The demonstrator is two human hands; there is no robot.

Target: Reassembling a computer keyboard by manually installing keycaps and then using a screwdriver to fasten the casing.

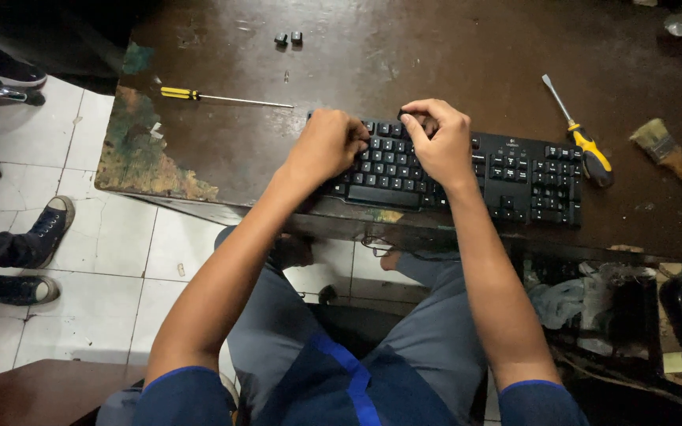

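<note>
Both hands rest on a black keyboard (451, 170) at the desk's (404, 47) near edge: left hand (327, 146) clenched, right hand (438, 140) fingers pinching a keycap (402, 116). Screwdrivers (222, 97) flank them.

Keyboard (467, 170) on counter (404, 55) near front edge; slim screwdriver (222, 97) to left, stubby screwdriver (582, 138) and brush (672, 162) to right, two keycaps (288, 38) behind.

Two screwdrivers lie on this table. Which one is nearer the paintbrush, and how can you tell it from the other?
The thick screwdriver with the yellow-and-black handle, right of the keyboard, lies beside the paintbrush. The slim screwdriver lies far left.
</note>
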